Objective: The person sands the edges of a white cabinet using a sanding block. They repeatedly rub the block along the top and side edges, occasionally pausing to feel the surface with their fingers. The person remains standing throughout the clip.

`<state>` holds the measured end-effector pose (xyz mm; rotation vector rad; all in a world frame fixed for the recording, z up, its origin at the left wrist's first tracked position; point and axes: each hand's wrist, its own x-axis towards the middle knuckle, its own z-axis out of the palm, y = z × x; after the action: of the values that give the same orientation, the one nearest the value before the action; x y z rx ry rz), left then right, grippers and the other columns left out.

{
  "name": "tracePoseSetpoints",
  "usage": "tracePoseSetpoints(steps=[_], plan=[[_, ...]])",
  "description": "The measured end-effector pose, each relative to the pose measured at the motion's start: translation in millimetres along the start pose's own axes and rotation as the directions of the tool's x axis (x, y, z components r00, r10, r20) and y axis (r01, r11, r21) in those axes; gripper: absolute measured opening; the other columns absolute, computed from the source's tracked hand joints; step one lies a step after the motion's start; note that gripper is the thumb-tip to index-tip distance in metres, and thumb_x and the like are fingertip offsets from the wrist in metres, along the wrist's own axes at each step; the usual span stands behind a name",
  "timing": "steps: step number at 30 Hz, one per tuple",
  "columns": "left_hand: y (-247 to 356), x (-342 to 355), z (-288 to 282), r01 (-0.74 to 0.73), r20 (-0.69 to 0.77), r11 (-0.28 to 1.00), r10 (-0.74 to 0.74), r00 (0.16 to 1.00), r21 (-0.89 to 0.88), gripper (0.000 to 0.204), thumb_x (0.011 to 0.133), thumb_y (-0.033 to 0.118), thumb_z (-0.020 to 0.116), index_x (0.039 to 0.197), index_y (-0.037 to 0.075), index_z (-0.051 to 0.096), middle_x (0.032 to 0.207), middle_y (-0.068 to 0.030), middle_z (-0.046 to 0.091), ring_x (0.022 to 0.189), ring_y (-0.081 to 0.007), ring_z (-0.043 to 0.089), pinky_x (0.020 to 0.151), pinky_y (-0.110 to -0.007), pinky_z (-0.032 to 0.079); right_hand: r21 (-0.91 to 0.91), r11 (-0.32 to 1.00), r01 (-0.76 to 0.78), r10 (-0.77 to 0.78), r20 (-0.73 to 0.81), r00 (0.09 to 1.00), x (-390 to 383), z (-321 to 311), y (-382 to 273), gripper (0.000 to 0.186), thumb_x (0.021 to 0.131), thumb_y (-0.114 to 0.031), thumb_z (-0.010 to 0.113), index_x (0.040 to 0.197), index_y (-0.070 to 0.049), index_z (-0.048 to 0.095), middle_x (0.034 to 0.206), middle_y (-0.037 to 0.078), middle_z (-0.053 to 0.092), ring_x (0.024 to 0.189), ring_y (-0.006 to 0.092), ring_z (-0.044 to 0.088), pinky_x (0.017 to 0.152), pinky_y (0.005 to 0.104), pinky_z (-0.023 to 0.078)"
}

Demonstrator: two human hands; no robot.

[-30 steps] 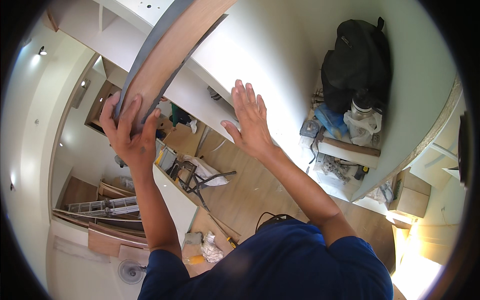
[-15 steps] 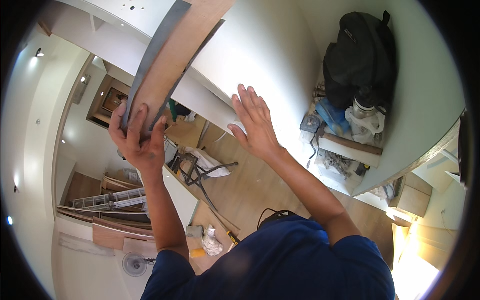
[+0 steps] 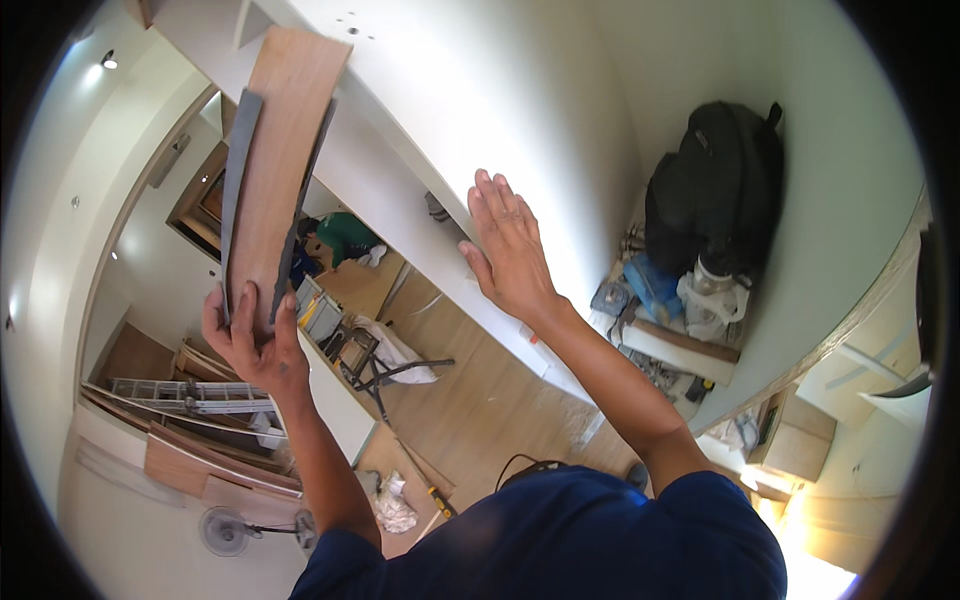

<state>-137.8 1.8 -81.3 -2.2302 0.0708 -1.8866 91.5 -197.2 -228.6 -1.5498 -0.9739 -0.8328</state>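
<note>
Basically, left hand [image 3: 262, 350] pinches the near end of the wooden board [image 3: 280, 170] pointing far on the left, right hand [image 3: 515, 255] flat and empty near the white panel [image 3: 450, 110], so squeezing firmly across both dark strips [image 3: 238, 190] should limit sway.

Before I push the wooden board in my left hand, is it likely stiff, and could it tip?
The wooden board is probably fairly stiff: it extends past your left hand without visible sag. It may tip if pushed at the far end, since that hand grips the near end.
</note>
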Motion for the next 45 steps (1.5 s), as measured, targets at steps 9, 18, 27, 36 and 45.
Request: tracePoseSetpoints(steps=[9, 18, 27, 36, 45], plan=[[-34.0, -68.8, -38.8, 0.212, -0.015, 0.976, -0.213, 0.977, -0.052, 0.052, 0.083, -0.004, 0.088, 0.131, 0.010, 0.075, 0.154, -0.0170, 0.048, 0.140, -0.0355, 0.053, 0.113, -0.046, 0.046, -0.119, 0.970, 0.214, -0.222, -0.062, 0.973, 84.8, -5.8, -10.4, 0.071, 0.104, -0.009, 0.060, 0.170, -0.007, 0.031, 0.179, 0.017, 0.025, 0.162, 0.0452, 0.027, 0.129, 0.0628, 0.021], [-47.7, -121.2, -37.6, 0.398, 0.012, 0.902, -0.402, 0.916, -0.165, 0.050, 0.084, -0.002, 0.084, 0.132, 0.009, 0.074, 0.153, -0.0181, 0.049, 0.140, -0.0358, 0.051, 0.118, -0.046, 0.040, -0.147, 0.935, 0.322, -0.344, -0.169, 0.923, 150.4, -16.7, -20.4, 0.061, 0.106, -0.009, 0.058, 0.165, -0.004, 0.042, 0.172, 0.021, 0.039, 0.159, 0.0458, 0.034, 0.129, 0.0588, 0.025], [-47.1, -161.2, -14.4, 0.417, 0.046, 0.853, -0.425, 0.904, -0.315, 0.053, 0.081, -0.002, 0.085, 0.131, 0.009, 0.073, 0.152, -0.0193, 0.050, 0.139, -0.0381, 0.051, 0.118, -0.049, 0.040, 0.010, 0.986, 0.164, -0.163, -0.068, 0.984, 94.5, -24.2, -1.3, 0.059, 0.113, -0.022, 0.055, 0.166, 0.000, 0.040, 0.174, 0.024, 0.033, 0.163, 0.0421, 0.028, 0.132, 0.0510, 0.022], [-35.2, -179.1, 9.6, 0.486, 0.209, 0.764, -0.439, 0.874, -0.425, 0.053, 0.080, -0.002, 0.089, 0.129, 0.008, 0.074, 0.150, -0.0191, 0.051, 0.136, -0.0367, 0.054, 0.113, -0.047, 0.045, -0.222, 0.960, -0.169, 0.190, 0.079, 0.979, -79.9, 20.5, -43.5, 0.085, 0.110, -0.026, 0.061, 0.173, -0.003, 0.009, 0.179, 0.030, 0.001, 0.165, 0.0477, 0.015, 0.131, 0.0498, 0.024], [-9.7, -184.2, 21.4, 0.227, 0.222, 0.873, -0.142, 0.965, -0.432, 0.050, 0.078, 0.010, 0.094, 0.125, 0.014, 0.078, 0.148, -0.0140, 0.056, 0.125, -0.0346, 0.059, 0.105, -0.048, 0.048, 0.125, 0.941, -0.313, 0.337, -0.342, 0.877, -78.9, -53.6, -65.0, 0.053, 0.108, -0.019, 0.066, 0.157, -0.005, 0.051, 0.166, 0.016, 0.047, 0.146, 0.0282, 0.050, 0.115, 0.0423, 0.044]])
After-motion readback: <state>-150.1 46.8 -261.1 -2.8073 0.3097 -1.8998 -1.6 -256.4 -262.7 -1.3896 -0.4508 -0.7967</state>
